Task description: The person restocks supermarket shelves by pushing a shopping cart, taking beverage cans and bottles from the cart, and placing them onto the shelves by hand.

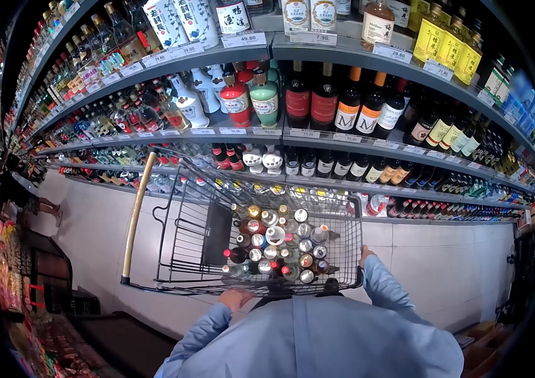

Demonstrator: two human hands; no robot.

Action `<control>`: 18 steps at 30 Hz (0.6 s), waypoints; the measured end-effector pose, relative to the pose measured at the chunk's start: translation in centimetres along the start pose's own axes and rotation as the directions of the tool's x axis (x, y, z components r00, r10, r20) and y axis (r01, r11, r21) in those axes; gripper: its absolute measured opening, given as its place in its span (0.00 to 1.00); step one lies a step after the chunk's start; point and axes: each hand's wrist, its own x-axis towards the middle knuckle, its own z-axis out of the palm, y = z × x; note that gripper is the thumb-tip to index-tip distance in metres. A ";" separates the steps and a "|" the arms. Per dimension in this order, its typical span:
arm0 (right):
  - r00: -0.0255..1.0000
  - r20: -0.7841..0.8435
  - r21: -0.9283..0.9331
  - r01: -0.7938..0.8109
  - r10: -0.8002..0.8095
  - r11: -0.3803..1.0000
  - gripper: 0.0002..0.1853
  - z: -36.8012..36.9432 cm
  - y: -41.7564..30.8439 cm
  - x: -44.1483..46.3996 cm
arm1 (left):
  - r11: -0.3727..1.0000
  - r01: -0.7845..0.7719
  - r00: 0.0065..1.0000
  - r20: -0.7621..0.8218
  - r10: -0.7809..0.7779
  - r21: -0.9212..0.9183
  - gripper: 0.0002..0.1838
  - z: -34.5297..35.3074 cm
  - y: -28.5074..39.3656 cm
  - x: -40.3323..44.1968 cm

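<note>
A black wire shopping cart (179,252) stands sideways in front of me, its tan handle bar (139,211) at the left end. Many bottles and cans (275,235) stand packed together in its basket, most seen from their caps and lids. My left hand (236,299) is closed on the near side rim. At the right end of the basket, my right hand (366,254) grips the corner of the rim; some of its fingers are hidden. Neither hand holds a bottle.
Curved shelves of bottles (337,104) with price tags (314,38) run along the far side of the cart. Pale floor tiles (431,252) show on the right. Another person's legs (46,205) are at the far left. Packaged goods (5,264) line the left edge.
</note>
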 end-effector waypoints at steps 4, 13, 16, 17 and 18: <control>0.981 0.088 -0.131 -0.161 0.173 0.978 0.35 0.6 -3.4 -0.6 | 0.999 0.028 0.998 0.059 -0.030 0.035 0.17 -1.8 -1.9 -0.6; 0.990 0.061 -0.021 -0.124 0.125 0.992 0.30 1.2 -4.6 -1.7 | 1.000 0.018 1.000 0.015 -0.018 -0.001 0.14 -2.5 -3.3 -1.6; 0.992 0.044 -0.025 -0.119 0.120 0.993 0.24 0.9 -5.1 -1.8 | 1.000 -0.013 1.000 -0.027 0.013 -0.022 0.13 -3.2 -3.0 -1.6; 0.991 0.053 -0.022 -0.118 0.119 0.993 0.24 0.7 -5.0 -2.1 | 1.000 -0.009 1.000 -0.004 0.009 0.000 0.13 -3.1 -2.9 -1.7; 0.992 0.056 -0.013 -0.114 0.115 0.993 0.24 0.4 -5.1 -2.0 | 0.999 -0.032 0.999 -0.028 0.033 0.013 0.13 -3.0 -3.0 -1.6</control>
